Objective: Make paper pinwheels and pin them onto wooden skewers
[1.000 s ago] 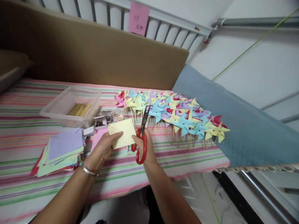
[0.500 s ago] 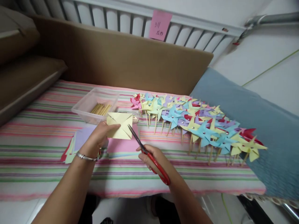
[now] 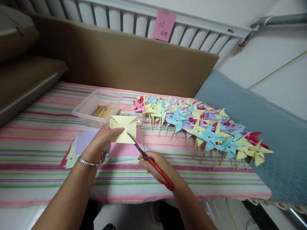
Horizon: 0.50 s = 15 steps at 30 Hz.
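Observation:
A square of pale yellow paper (image 3: 120, 136) is pinched by its left side between the thumb and fingers of my left hand (image 3: 105, 135). Slits run in from its upper corners toward the middle. My right hand (image 3: 153, 164) is closed around the red handles of a pair of scissors (image 3: 163, 176). The dark blades lie at the paper's lower right part, tips near its centre, and look nearly closed. Under the yellow square, pink paper (image 3: 123, 151) rests on the striped cloth. Left of my wrist sits a fanned stack of coloured paper squares (image 3: 81, 142).
A clear plastic box (image 3: 82, 107) of wooden sticks (image 3: 103, 111) stands behind my left hand, beside a small clear container (image 3: 138, 120). Many paper pinwheels (image 3: 208, 135) on sticks cover the right side. A brown board (image 3: 129, 60) closes off the back of the striped cloth (image 3: 48, 147).
The scissors have moved down and left across the yellow paper, and their blades have come together at its lower right. My left hand and the paper have stayed nearly in place.

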Tool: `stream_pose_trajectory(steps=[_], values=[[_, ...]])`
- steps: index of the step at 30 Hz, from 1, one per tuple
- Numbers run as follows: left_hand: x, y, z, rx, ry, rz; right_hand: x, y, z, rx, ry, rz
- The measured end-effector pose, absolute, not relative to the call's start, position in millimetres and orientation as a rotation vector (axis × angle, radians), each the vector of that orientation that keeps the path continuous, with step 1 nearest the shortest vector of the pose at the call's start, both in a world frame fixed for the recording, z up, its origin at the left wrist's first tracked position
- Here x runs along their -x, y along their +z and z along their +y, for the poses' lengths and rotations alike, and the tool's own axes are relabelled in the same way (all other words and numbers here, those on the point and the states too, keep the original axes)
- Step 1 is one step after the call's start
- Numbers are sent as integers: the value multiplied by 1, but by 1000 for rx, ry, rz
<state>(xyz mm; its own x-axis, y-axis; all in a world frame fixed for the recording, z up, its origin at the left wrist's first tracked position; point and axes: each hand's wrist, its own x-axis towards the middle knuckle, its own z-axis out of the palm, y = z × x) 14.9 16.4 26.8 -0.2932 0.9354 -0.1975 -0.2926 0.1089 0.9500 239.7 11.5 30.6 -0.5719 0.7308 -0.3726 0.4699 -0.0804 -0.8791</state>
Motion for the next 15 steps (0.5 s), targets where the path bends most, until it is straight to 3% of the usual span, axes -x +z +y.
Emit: stream_pose_trajectory(steps=[15], values=[[-20, 30, 14, -720, 1460, 1240, -238, 28, 12, 1320, 1681, -1986]])
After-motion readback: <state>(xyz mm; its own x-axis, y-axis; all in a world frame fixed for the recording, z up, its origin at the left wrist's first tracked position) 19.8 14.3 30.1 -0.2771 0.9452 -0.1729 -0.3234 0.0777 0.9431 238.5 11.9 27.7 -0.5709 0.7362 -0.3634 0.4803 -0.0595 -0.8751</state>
